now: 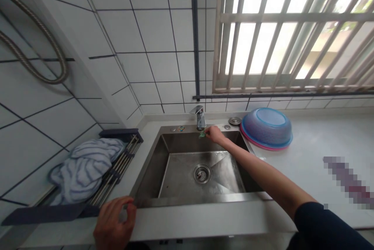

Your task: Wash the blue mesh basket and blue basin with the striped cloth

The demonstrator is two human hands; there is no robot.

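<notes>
My right hand (215, 134) reaches across the stainless steel sink (181, 174) to its back rim, its fingers pinched on a small green scrap (201, 135) just below the faucet (200, 117). What the scrap is made of is too small to tell. In the lower left, my left hand (115, 220) is at the counter's front edge, beside the sink's near left corner. Its fingers are loosely bent, with a gap between thumb and forefinger and nothing visible in it. The sink basin holds a round drain strainer (201, 174) with small reddish bits in it.
A blue plastic basin (267, 125) lies upside down over a pink rim (263, 147) right of the sink. By it sits a metal drain cover (234, 121). On the left, a striped towel (87, 168) lies on a metal rack (118, 172). A blurred-out object (347, 182) lies far right.
</notes>
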